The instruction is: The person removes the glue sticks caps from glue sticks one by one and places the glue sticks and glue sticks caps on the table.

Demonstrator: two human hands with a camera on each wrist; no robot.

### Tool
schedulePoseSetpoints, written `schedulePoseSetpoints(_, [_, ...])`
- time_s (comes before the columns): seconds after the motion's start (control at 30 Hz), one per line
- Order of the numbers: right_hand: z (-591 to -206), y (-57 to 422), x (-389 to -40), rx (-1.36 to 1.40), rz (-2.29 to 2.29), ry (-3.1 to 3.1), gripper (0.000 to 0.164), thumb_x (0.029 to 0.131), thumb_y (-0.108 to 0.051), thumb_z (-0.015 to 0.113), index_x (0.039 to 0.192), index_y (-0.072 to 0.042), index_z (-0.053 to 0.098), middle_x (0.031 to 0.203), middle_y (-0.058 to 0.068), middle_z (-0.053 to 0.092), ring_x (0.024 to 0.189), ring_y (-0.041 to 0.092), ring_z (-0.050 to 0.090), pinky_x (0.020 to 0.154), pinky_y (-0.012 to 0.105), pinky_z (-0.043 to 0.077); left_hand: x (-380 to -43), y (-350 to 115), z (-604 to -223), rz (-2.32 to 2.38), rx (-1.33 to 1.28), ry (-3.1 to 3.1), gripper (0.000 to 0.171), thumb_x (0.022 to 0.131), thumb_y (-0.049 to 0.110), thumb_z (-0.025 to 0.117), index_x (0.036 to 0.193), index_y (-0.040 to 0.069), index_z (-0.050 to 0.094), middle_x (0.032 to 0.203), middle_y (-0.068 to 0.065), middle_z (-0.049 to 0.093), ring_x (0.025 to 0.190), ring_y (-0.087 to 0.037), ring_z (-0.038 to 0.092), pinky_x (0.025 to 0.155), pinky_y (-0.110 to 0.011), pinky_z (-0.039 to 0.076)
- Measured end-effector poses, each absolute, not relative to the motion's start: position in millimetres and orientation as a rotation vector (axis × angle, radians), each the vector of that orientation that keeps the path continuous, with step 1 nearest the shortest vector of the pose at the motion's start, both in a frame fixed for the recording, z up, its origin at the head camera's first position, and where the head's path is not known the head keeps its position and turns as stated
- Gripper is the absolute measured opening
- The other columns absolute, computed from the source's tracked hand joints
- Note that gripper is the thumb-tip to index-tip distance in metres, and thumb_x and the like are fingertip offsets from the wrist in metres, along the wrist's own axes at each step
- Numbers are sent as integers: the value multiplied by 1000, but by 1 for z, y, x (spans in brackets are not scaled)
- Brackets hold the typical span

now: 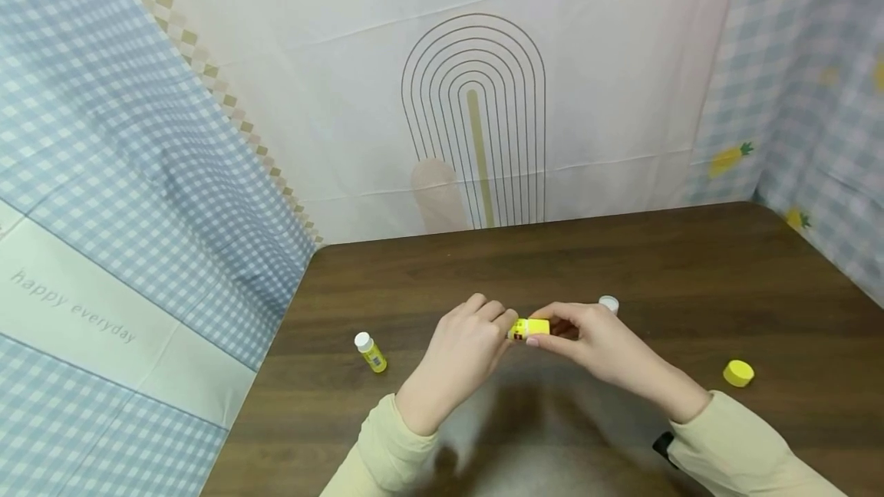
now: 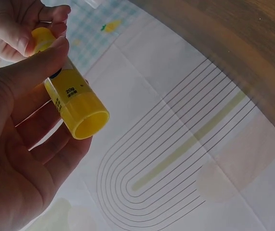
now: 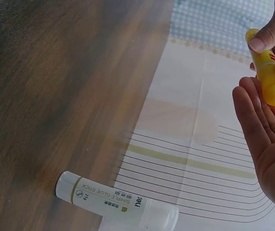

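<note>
A yellow glue stick (image 1: 533, 327) is held level between both hands above the table. My left hand (image 1: 471, 336) grips its left part, thumb laid along the barrel in the left wrist view. From the other side my right hand (image 1: 594, 334) pinches the yellow end with thumb and fingers. The glue stick (image 2: 77, 98) shows a hollow, uncapped end in the left wrist view, and whether glue sits inside cannot be told. In the right wrist view, the glue stick's (image 3: 267, 72) other end is rounded and yellow, close to the right palm.
A yellow cap (image 1: 739, 373) lies at the right of the brown table (image 1: 525, 267). A white glue stick (image 3: 118, 202) stands behind my right hand. At the left is a yellow glue stick with a white cap (image 1: 363, 340). Printed cloth (image 1: 345, 121) hangs behind the table.
</note>
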State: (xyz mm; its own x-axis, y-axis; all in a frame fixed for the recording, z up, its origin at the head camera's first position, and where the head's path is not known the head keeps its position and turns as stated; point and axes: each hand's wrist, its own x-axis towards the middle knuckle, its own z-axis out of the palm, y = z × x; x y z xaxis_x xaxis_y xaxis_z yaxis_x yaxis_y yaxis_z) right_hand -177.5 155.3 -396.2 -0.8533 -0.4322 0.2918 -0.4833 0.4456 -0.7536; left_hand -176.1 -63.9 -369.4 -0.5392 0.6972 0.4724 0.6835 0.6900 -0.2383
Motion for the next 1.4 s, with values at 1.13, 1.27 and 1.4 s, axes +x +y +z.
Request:
schedulePoseSetpoints(1.13, [-395,152,-176,820,1351,-2630,17,94,-32,72,100,-15,70,85,-12,65,76,5,60,67,25,52,-174,-67,-371,41,-1024,-2366,24,81,23,86,99,12,74,88,3,69,79,-13,59,71,-24,52])
schedulePoseSetpoints(1.27, [-396,152,-175,831,1350,-2597,17,93,-29,74,101,-15,70,86,-12,65,76,5,60,67,25,53,-173,-67,-370,43,-1033,-2359,24,81,23,86,99,11,74,88,3,69,78,-14,59,70,-24,52])
schedulePoseSetpoints(1.4, [-399,152,-175,852,1328,-2518,16,90,-23,77,102,-16,71,89,-14,65,77,4,60,67,25,53,-173,-68,-369,58,-1036,-2354,25,81,22,86,99,11,73,87,3,69,78,-14,59,70,-24,52])
